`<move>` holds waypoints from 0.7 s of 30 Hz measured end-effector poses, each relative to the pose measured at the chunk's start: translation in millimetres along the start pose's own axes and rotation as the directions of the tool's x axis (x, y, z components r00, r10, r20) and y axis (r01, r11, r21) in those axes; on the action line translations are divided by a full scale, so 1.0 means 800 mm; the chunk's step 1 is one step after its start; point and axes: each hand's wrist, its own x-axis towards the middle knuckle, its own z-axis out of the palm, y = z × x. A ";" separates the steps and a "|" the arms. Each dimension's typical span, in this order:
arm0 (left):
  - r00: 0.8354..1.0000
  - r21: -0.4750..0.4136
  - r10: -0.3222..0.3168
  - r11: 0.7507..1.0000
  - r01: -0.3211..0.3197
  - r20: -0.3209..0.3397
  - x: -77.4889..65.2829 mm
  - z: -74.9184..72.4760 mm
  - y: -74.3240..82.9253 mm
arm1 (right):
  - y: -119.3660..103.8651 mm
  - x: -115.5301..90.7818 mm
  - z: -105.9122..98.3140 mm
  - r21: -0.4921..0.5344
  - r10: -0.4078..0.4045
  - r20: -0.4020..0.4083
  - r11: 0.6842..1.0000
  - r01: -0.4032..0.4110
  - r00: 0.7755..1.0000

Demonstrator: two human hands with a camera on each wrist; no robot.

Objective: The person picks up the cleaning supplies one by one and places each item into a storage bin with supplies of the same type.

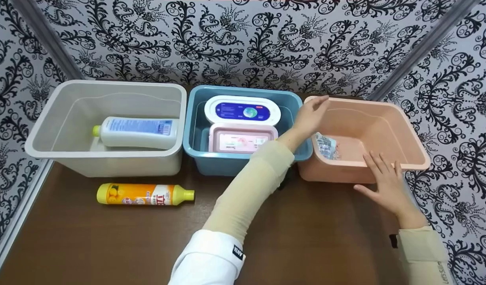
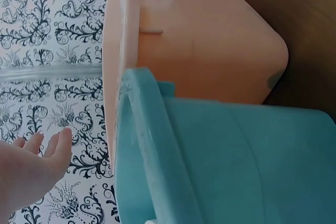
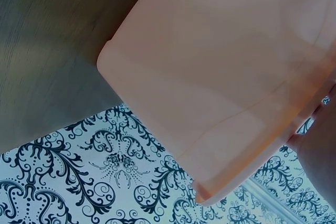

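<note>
A peach plastic bin stands at the right, with a small blue-and-white printed packet in its left end. My left hand is up by the bin's back left corner, fingers loosely bent and holding nothing. The left wrist view shows that same hand beside the rims of the peach bin and the blue bin. At the front rim of the peach bin is my right hand, its fingers spread and fairly straight. In the right wrist view the bin's outer wall fills the middle, the hand partly cut off.
Inside the blue bin are a white oval-lidded box and a pink box. A grey-white bin at the left holds a white bottle with a yellow-green cap. In front lies a yellow-and-orange bottle on the brown table. Patterned walls enclose the table.
</note>
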 end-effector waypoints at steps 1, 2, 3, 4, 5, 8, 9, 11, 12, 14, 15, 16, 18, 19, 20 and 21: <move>1.000 0.002 0.006 1.000 -0.006 0.000 0.000 -0.002 -0.001 | 0.000 0.000 0.000 -0.002 0.001 0.000 1.000 -0.001 1.000; 1.000 0.004 0.010 1.000 -0.010 0.002 0.000 -0.004 -0.001 | 0.000 0.000 0.000 -0.002 0.001 0.000 1.000 -0.001 1.000; 1.000 0.004 0.015 1.000 -0.015 0.005 0.001 -0.006 -0.002 | 0.001 0.000 0.000 -0.005 0.001 0.000 1.000 -0.001 1.000; 1.000 0.001 0.017 1.000 -0.017 0.010 0.001 -0.008 -0.004 | 0.001 0.000 0.000 -0.007 0.000 -0.001 1.000 0.000 1.000; 1.000 0.001 0.019 1.000 -0.019 0.013 0.001 -0.011 -0.004 | 0.001 -0.001 0.000 -0.008 0.000 -0.002 1.000 0.000 1.000; 0.999 -0.004 0.020 1.000 -0.020 0.024 0.000 -0.019 -0.007 | 0.000 -0.001 0.000 -0.009 -0.001 -0.003 1.000 0.001 1.000; 0.999 -0.007 0.022 1.000 -0.022 0.025 0.000 -0.021 -0.008 | 0.000 -0.001 0.000 -0.009 -0.002 -0.004 1.000 0.002 1.000; 0.999 -0.015 0.028 1.000 -0.028 0.021 0.000 -0.026 -0.009 | 0.000 0.000 0.000 -0.007 -0.001 -0.005 1.000 0.001 1.000; 0.999 -0.021 0.031 0.999 -0.031 0.019 0.001 -0.029 -0.010 | 0.000 0.000 0.000 -0.006 -0.001 -0.005 1.000 0.001 1.000; 0.999 -0.034 0.037 0.999 -0.036 0.017 0.001 -0.033 -0.011 | -0.001 0.000 0.000 -0.004 0.001 -0.006 1.000 -0.001 1.000; 0.999 -0.039 0.034 0.999 -0.034 0.019 0.001 -0.035 -0.012 | -0.001 0.000 0.000 -0.002 0.002 -0.007 1.000 -0.002 1.000; 0.999 -0.043 0.031 0.999 -0.030 0.023 0.001 -0.038 -0.012 | -0.001 0.000 0.000 0.001 0.005 -0.007 1.000 -0.005 1.000; 0.999 -0.051 0.025 0.998 -0.024 0.027 0.000 -0.043 -0.012 | -0.001 0.000 0.000 0.006 0.010 -0.008 1.000 -0.010 1.000; 0.999 -0.056 0.024 0.998 -0.022 0.030 -0.001 -0.046 -0.012 | -0.001 0.000 0.000 0.008 0.011 -0.010 1.000 -0.011 1.000; 0.999 -0.063 0.024 0.998 -0.022 0.031 -0.002 -0.048 -0.012 | -0.002 0.000 0.000 0.010 0.012 -0.012 1.000 -0.012 1.000; 0.999 -0.068 0.030 0.997 -0.028 0.031 -0.002 -0.051 -0.011 | -0.002 0.001 0.000 0.012 0.013 -0.014 1.000 -0.013 1.000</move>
